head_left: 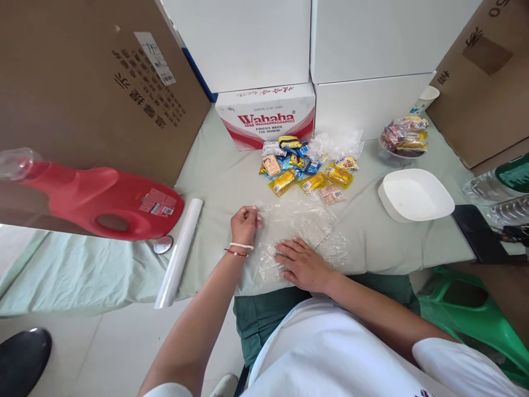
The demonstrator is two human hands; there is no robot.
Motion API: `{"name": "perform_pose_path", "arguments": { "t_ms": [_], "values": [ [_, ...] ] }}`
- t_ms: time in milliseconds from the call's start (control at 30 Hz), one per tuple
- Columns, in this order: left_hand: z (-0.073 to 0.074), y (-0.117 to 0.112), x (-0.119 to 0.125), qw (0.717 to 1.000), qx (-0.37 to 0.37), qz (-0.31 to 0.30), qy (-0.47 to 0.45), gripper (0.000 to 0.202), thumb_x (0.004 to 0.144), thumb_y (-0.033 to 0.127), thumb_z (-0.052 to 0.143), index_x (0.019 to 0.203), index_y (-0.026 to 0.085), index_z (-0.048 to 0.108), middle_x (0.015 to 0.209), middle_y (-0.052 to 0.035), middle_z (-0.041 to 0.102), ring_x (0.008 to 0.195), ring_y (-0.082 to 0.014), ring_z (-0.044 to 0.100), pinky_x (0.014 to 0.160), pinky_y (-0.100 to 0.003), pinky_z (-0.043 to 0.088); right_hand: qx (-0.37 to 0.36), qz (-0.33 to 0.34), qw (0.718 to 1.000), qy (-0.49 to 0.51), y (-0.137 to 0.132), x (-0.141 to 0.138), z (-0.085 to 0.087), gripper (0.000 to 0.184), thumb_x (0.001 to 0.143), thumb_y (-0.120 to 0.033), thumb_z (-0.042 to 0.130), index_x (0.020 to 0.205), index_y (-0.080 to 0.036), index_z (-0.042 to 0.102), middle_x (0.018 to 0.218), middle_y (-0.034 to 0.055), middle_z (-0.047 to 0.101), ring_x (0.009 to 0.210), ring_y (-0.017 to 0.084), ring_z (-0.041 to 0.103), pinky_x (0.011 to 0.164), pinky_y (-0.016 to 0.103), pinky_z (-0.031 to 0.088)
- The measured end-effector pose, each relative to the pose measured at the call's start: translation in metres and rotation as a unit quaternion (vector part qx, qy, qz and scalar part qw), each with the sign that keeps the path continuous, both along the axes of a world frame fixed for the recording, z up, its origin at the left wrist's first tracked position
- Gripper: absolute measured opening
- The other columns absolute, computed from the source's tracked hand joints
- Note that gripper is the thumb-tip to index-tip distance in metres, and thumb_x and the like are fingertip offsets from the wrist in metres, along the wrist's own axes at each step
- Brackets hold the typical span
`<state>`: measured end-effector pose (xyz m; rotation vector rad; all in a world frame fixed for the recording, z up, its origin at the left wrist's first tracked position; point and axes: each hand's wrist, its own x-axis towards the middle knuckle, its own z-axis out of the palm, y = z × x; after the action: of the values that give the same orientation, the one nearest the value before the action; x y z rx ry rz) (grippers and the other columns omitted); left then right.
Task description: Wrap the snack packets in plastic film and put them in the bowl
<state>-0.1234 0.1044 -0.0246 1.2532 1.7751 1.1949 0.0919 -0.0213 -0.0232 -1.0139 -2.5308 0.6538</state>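
A clear, crinkled sheet of plastic film lies on the cloth in front of me; whether it is a bag or a single sheet I cannot tell. My left hand, with two bracelets at the wrist, is closed at its left edge, fingers pinching the film. Flat on the near part of the film rests my right hand, fingers spread. Just beyond the film is a pile of small wrapped snacks, in yellow, blue and pink wrappers. Crumpled clear plastic sits behind them.
A red jug and a white roll lie to the left. At right are a white bowl, a tub of snacks, a paper cup and bottles. Behind stands a Wahaha box; cardboard rises at left.
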Motion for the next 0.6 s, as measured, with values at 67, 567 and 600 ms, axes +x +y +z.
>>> {"name": "perform_pose_path", "arguments": {
  "t_ms": [67,567,600],
  "values": [
    [0.007,0.004,-0.010,0.998,0.007,0.055,0.016,0.020,0.090,0.039,0.058,0.083,0.021,0.054,0.059,0.0054,0.054,0.047,-0.0105,0.047,0.050,-0.026,0.042,-0.003,-0.004,1.000,-0.001,-0.001,-0.001,0.000,0.047,0.106,-0.039,0.053,0.149,-0.020,0.059,0.163,0.0096,0.050,0.155,0.026,0.037,0.132,0.050,0.022],
    [0.003,-0.092,-0.002,0.834,-0.005,-0.251,0.491,0.058,0.107,0.044,0.031,0.160,0.025,0.045,0.171,-0.0135,0.034,0.157,-0.0321,0.037,0.127,-0.066,0.018,-0.175,0.005,0.980,0.098,0.004,0.019,0.024,0.040,0.105,-0.039,0.055,0.138,-0.019,0.066,0.150,0.0135,0.062,0.145,0.026,0.051,0.125,0.050,0.036],
    [0.000,-0.092,-0.005,0.831,-0.005,-0.255,0.493,0.059,0.107,0.046,0.032,0.161,0.026,0.042,0.172,-0.0128,0.031,0.158,-0.0320,0.036,0.127,-0.067,0.016,-0.227,-0.007,0.965,0.130,0.012,0.027,0.032,0.038,0.105,-0.042,0.053,0.134,-0.020,0.067,0.142,0.0127,0.067,0.136,0.025,0.059,0.118,0.047,0.045]
  ]
}}
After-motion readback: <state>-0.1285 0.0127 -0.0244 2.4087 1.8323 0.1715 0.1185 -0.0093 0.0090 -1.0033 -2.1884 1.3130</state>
